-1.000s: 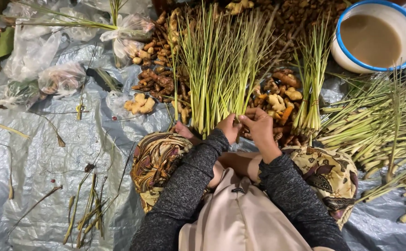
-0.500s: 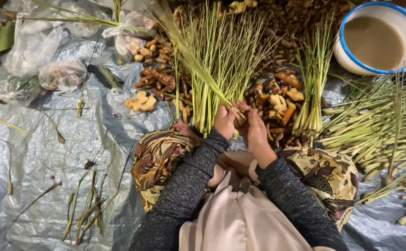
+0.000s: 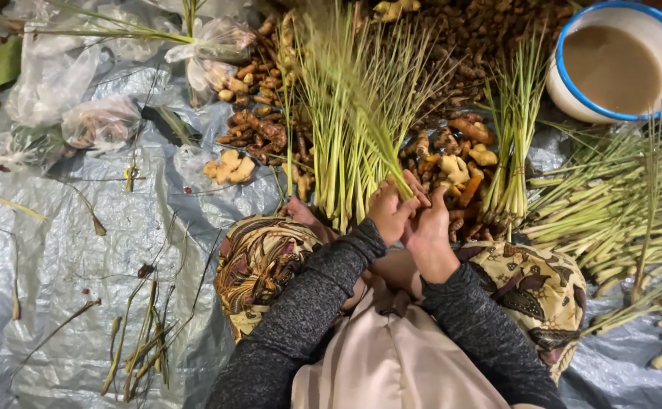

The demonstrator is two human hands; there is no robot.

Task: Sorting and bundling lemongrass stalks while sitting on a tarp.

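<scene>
**Stalk lifted out of the bunch as both hands close together**

Compared with the picture of a second ago, both hands have risen slightly and drawn nearer each other, and one long green stalk now slants up and to the left from between them, where before the fingers sat low at the bases of the upright bunch.

The left hand (image 3: 388, 210) is closed around the lower end of that lemongrass stalk (image 3: 372, 136); the right hand (image 3: 429, 227) presses against it, fingers curled at the same spot, though whether it grips the stalk or only steadies it cannot be told.

Judged from how things lie, the sorting looks partly done. A tall bunch of lemongrass (image 3: 338, 113) stands just ahead of the hands, a smaller tied bundle (image 3: 511, 144) stands to its right, and a loose heap of stalks (image 3: 619, 212) lies farther right, apparently not yet gathered. Dry trimmings (image 3: 137, 341) are scattered on the left.

The stalks are slim, stiff and fibrous, pale at the base and green above. Knobbly orange-brown roots (image 3: 452, 163) lie piled beneath them. A crinkled grey plastic sheet (image 3: 58, 265) covers the ground, thin clear bags (image 3: 100, 121) hold more produce, and a white enamel basin with a blue rim (image 3: 562, 95) holds cloudy brown liquid.
</scene>
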